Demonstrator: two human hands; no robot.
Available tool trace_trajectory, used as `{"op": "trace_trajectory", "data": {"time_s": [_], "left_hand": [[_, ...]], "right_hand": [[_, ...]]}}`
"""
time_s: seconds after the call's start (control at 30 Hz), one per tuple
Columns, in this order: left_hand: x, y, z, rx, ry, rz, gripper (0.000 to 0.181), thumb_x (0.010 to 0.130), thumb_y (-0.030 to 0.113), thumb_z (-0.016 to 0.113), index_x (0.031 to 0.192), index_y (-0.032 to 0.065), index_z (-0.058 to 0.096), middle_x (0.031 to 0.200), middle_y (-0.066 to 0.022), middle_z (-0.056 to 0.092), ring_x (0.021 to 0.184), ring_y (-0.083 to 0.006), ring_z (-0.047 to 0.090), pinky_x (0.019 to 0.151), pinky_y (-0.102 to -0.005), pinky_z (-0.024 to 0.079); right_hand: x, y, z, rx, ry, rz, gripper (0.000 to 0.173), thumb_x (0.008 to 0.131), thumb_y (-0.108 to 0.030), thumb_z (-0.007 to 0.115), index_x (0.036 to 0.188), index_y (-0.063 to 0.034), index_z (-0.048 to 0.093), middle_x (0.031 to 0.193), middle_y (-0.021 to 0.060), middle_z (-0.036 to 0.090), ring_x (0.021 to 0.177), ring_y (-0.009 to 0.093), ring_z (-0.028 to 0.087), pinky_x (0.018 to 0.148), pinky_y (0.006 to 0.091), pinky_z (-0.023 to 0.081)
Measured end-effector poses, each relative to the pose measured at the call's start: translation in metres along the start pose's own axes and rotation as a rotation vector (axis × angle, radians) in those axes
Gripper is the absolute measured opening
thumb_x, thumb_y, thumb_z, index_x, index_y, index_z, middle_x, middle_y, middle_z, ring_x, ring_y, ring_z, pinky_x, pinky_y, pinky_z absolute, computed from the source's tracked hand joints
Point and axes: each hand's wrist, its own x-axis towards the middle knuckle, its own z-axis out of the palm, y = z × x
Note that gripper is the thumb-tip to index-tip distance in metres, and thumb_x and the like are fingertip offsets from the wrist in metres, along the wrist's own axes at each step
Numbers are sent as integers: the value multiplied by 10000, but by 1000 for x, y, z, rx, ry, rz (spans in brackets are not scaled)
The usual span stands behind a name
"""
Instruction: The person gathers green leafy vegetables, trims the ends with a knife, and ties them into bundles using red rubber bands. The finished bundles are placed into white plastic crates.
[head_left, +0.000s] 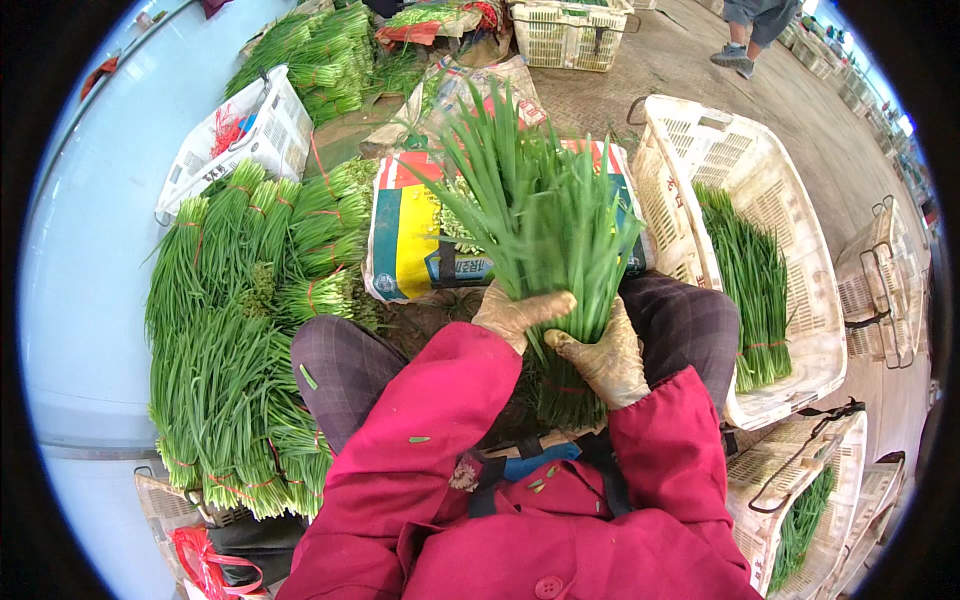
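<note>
Both of my hands, in soiled pale gloves, hold one large bundle of green garlic chives (540, 217) between my knees. My left hand (517, 311) wraps its left side with the thumb across the front. From the right, my right hand (604, 356) grips it lower down. The leaf tips fan out upward and away from me, slightly blurred, while a red tie shows near the lower end. Beyond the bundle lies a stuffed printed sack (401, 225) with a dark strap around it. Cut pale stem ends (457, 217) rest on the sack, partly hidden by the leaves.
A large pile of tied chives (225, 337) lies on my left. Beyond it stands a white crate (240, 142) with red ties. On my right, a plastic crate (802, 285) holds chives (750, 277). More crates (877, 285) stand farther right. A person's legs (750, 37) are at the far right.
</note>
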Motion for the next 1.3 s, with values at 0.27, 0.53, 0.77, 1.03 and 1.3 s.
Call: {"op": "trace_trajectory", "data": {"time_s": [0.27, 0.53, 0.77, 1.03, 1.3], "left_hand": [[12, -4, -20, 144, 56, 47, 447, 643, -81, 746, 1048, -92, 558, 888, -198, 657, 756, -278, 672, 675, -357, 578], [3, 0, -7, -27, 56, -32, 410, 671, -4, 762, 1051, -1, 609, 929, -97, 663, 856, -224, 647, 791, -365, 534], [3, -21, -13, 38, -18, 57, 360, 744, -37, 710, 1071, 76, 612, 1016, -54, 644, 888, -176, 622, 764, -331, 525], [4, -26, -15, 21, -17, 79, 353, 730, -10, 736, 1048, 90, 617, 981, -38, 648, 802, -162, 626, 663, -276, 512], [1, -35, -8, 77, 106, 39, 366, 717, -110, 680, 1037, 50, 604, 946, -67, 655, 822, -176, 635, 696, -304, 542]], "right_hand": [[2, 23, -18, 501, -46, 77, 503, 745, -48, 720, 1192, -14, 492, 1040, 56, 623, 899, 136, 585, 811, 279, 475], [-4, 15, -17, 650, -173, 240, 655, 684, -154, 797, 1237, -31, 469, 1085, 64, 599, 967, 185, 584, 847, 334, 481], [1, 11, -5, 510, -9, 39, 723, 665, 1, 788, 1273, -11, 395, 1124, 87, 583, 995, 177, 565, 874, 309, 462], [8, 12, -16, 620, 98, -22, 794, 681, 33, 757, 1344, -18, 323, 1207, 108, 512, 1072, 196, 517, 837, 301, 482], [9, -64, -42, -618, 321, -703, 459, 654, -34, 731, 1089, -69, 590, 907, 72, 604, 834, 244, 549, 766, 365, 441]]}}
